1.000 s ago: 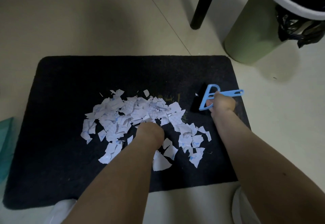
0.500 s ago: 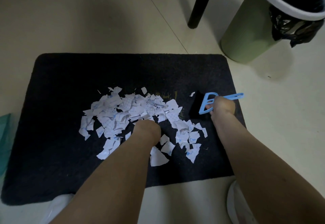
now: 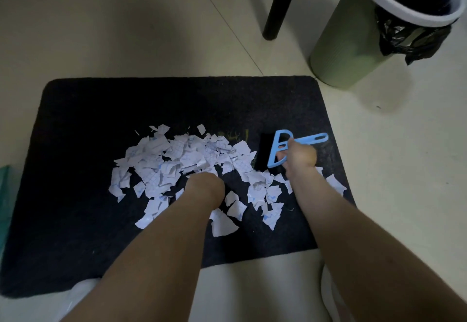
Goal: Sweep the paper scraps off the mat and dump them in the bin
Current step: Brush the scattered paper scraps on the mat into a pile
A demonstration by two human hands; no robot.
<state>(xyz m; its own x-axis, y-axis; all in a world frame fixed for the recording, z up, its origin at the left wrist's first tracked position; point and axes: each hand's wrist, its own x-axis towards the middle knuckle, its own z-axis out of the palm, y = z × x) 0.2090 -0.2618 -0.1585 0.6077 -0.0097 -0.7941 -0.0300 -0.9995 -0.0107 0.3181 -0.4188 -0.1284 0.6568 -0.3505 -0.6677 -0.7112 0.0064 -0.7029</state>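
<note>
Currently the right hand [image 3: 300, 156] grips a light blue hand brush [image 3: 283, 150] by its frame, fingers curled through the openings; the handle points right and the black bristle block sits at the left end, down on the dark mat [image 3: 101, 124]. Bristles stand just beside the right edge of the paper scraps [image 3: 182, 162], touching or nearly touching the nearest pieces; cannot tell which. Scraps: white, some with a blue grid print, heaped mid-mat, densest left of the brush, with looser pieces trailing toward the near edge and a few lying right of the right forearm. Left hand [image 3: 206, 187] is planted among the scraps near the heap's near side, seen from behind the wrist; fingers hidden, so cannot tell whether it is spread flat or closed on any paper. Mat lies on a pale tiled floor [image 3: 126, 31]. Bin [image 3: 353, 51]: pale green, white rim, black liner, standing on the floor just beyond the mat's far right corner, apart from the mat. A black furniture leg [image 3: 280, 3] stands left of the bin, farther back. White shoes [image 3: 331, 296] show at the near edge. A teal object [image 3: 3, 185] is cut off at the left edge.
</note>
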